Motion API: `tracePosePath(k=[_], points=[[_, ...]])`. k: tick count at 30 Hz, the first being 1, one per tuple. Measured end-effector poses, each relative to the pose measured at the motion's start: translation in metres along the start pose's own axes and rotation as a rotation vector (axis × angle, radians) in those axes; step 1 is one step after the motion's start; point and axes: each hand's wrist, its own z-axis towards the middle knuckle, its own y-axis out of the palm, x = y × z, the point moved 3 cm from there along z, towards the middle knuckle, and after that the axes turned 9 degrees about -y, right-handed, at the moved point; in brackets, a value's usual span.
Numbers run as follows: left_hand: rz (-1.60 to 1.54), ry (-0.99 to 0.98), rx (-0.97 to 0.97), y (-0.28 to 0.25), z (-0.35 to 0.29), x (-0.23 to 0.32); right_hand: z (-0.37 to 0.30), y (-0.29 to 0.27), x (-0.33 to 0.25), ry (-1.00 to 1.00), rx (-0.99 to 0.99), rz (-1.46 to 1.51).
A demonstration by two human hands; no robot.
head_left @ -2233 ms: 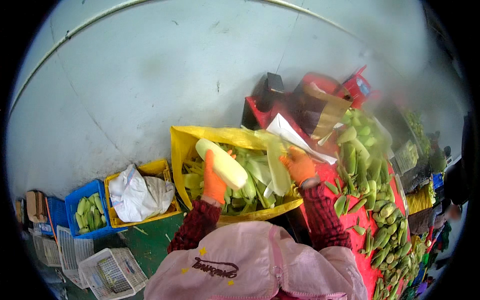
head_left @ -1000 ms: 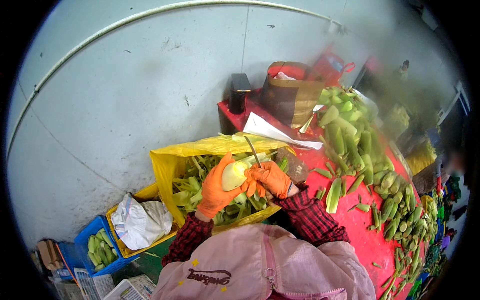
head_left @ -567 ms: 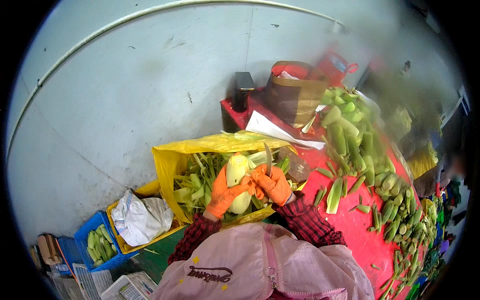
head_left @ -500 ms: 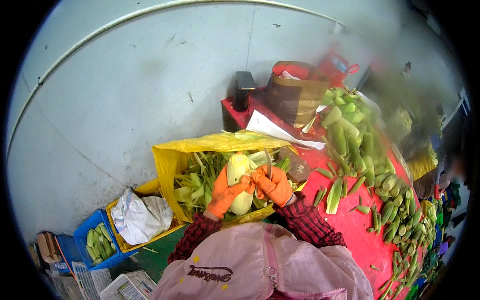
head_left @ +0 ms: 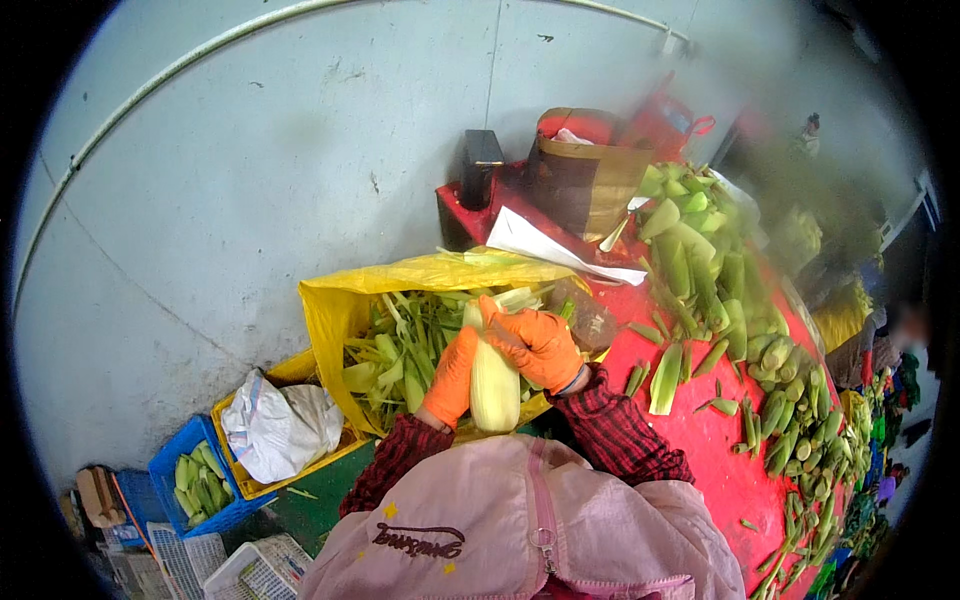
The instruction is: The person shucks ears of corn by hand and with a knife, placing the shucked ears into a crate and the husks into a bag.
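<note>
Both of my hands wear orange gloves. An ear of corn (head_left: 495, 390), pale yellow-green, stands nearly upright between them in front of my chest. My left hand (head_left: 453, 378) is closed around its left side. My right hand (head_left: 538, 347) grips the upper right of the ear, its thumb and fingers near the top end. No blade shows in the right hand now; the hand may hide it. Under the hands, a yellow sack (head_left: 335, 320) gapes wide, filled with stripped green husks (head_left: 400, 345).
To the right, a red table (head_left: 690, 430) carries heaped husks and cut corn ends (head_left: 790, 430). A brown bag (head_left: 585, 185) and a black box (head_left: 481, 168) stand behind. At lower left are a blue crate (head_left: 195, 480) of green pieces and a yellow crate holding a white sack (head_left: 280, 425).
My right hand has moved up and over the ear's top. The blade that stuck up from it is out of sight. The ear sits lower, its bottom end nearer my chest.
</note>
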Motion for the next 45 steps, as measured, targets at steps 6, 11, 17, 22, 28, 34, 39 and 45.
tracePosePath(k=[6,11,17,22,28,34,39,45], points=[[-0.214,0.026,0.041,-0.009,0.008,0.02,-0.027,-0.006,-0.019,0.287,-0.126,0.384],[-0.25,0.133,0.125,-0.032,0.013,0.037,-0.041,-0.01,-0.042,0.428,-0.187,0.655],[-0.292,0.119,0.092,-0.05,0.022,0.039,-0.059,-0.028,-0.057,0.354,-0.171,0.712],[-0.277,0.129,0.123,-0.045,0.025,0.052,-0.071,-0.039,-0.06,0.394,-0.182,0.769],[-0.342,0.321,0.17,-0.062,0.022,0.071,-0.096,-0.034,-0.056,0.593,0.136,0.922],[0.011,0.416,0.454,-0.108,0.014,0.049,-0.07,-0.029,-0.045,0.83,0.208,0.766],[0.516,0.703,0.912,-0.12,-0.122,0.133,-0.064,-0.013,-0.026,0.651,0.232,0.749],[1.704,0.154,2.069,-0.2,-0.315,0.261,-0.053,0.009,-0.01,0.604,0.058,0.824]])
